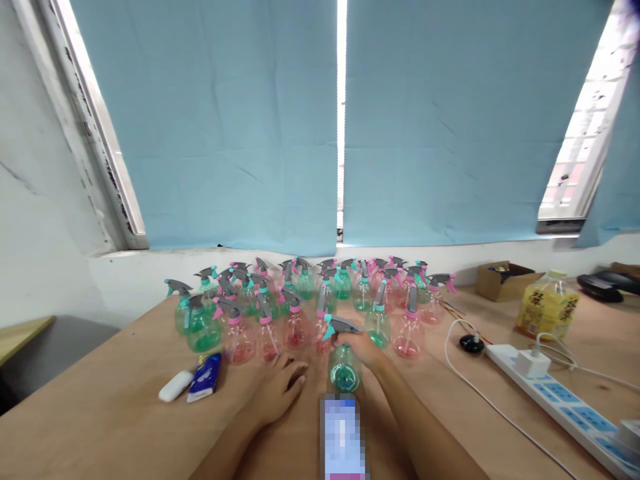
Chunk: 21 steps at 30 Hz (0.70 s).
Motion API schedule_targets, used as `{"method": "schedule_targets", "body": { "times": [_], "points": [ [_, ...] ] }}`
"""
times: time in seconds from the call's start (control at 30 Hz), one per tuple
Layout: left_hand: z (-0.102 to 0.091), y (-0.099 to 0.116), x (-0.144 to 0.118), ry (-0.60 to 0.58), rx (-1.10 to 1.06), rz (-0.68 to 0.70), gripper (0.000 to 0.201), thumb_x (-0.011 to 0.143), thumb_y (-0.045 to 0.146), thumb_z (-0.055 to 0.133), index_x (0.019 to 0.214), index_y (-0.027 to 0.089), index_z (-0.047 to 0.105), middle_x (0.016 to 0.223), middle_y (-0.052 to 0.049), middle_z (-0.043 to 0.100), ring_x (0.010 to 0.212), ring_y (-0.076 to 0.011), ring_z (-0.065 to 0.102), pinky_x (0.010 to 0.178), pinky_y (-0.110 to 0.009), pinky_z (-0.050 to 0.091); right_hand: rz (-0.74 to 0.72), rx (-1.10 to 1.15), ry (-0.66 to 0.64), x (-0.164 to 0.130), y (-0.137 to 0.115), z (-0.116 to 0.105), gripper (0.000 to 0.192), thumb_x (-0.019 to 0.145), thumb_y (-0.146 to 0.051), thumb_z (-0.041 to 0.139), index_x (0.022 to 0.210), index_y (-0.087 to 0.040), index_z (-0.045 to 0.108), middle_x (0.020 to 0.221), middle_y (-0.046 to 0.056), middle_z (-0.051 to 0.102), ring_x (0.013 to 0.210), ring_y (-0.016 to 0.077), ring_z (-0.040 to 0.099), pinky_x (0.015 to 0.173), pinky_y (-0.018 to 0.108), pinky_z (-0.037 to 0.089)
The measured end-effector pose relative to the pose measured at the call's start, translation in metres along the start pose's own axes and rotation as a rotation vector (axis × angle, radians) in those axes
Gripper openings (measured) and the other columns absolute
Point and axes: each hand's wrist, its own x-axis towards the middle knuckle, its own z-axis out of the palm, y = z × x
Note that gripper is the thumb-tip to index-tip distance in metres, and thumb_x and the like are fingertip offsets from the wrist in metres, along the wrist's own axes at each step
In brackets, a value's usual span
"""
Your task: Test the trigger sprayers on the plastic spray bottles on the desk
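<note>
My right hand [366,348] grips a green spray bottle [345,375] round its neck, just below the grey trigger head. The bottle is tilted, so its round base faces me. My left hand [281,392] rests on the table with loosely bent fingers apart, holding nothing. Just beyond its fingertips stands a pink spray bottle [270,340]. Several more green and pink spray bottles with grey triggers stand in rows behind both hands, such as a green bottle [204,333] on the left and a pink bottle [409,337] on the right. A phone [343,437] with a blurred screen lies nearest me.
On the wooden table [125,413] lie a white case [176,386] and a blue tissue pack [205,377]. To the right are a power strip [565,400] with cables, a black round device [471,343], a jug of yellow liquid [547,307] and a cardboard box [505,283].
</note>
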Motion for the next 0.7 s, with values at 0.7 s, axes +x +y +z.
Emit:
{"method": "schedule_targets", "body": {
  "times": [0.7],
  "points": [
    [0.002, -0.003, -0.001, -0.009, -0.001, 0.004, 0.033, 0.100, 0.042, 0.044, 0.123, 0.029, 0.063, 0.119, -0.008, 0.057, 0.108, -0.0248, 0.057, 0.097, -0.041, 0.046, 0.018, -0.028, 0.096, 0.001, 0.015, -0.007, 0.014, 0.059, -0.015, 0.057, 0.066, -0.020, 0.069, 0.057, -0.001, 0.064, 0.059, 0.0170, 0.060, 0.062, 0.030, 0.047]
  ]
}}
